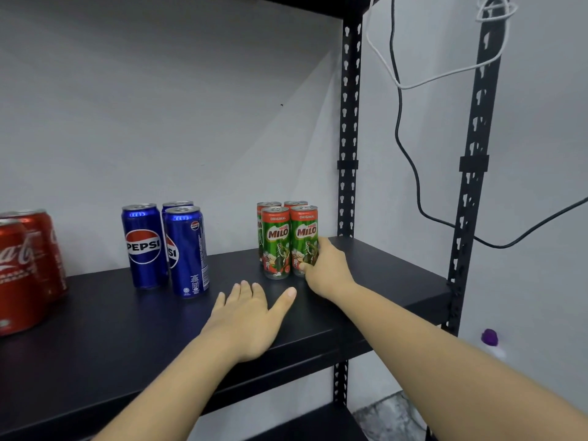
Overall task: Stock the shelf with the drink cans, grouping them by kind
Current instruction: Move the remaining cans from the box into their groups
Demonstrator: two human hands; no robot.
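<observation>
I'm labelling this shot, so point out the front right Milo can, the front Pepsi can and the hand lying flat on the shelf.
front right Milo can point(306, 232): head view, on its logo.
front Pepsi can point(187, 253): head view, mid side wall.
left hand point(246, 316): head view, back of the hand.

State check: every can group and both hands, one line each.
Milo cans: four, upright, clustered, right side of the shelf.
Front-right Milo can: gripped by right hand.
Pepsi cans: three, upright, grouped.
Coca-Cola cans: upright, left edge, partly cropped.
Left hand: flat on shelf, holding nothing.
</observation>
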